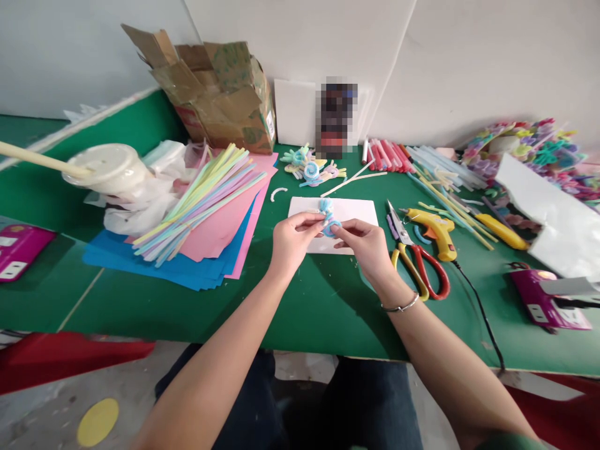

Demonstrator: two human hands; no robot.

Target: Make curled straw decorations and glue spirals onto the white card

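Observation:
A small blue and white figure of bent pipe cleaners (327, 207) is pinched between my two hands, above a white sheet (359, 212) on the green table. My left hand (296, 237) grips its left side with thumb and forefinger. On the lower right, by a blue curl, my right hand (366, 242) closes its fingertips. Part of the figure is hidden behind my fingers. Just right of my right hand lie scissors (419, 265) with one red and one yellow handle. Beyond them rests a yellow glue gun (434, 228), its black cord running to the table's front edge.
Pastel pipe cleaners (206, 200) lie on coloured sheets (192, 275) at left, near a lidded cup (105, 165) and a cardboard box (229, 94). Behind the white sheet are finished-looking curled pieces (312, 169) and red-pink sticks (387, 155). A yellow cutter (501, 231) lies at right.

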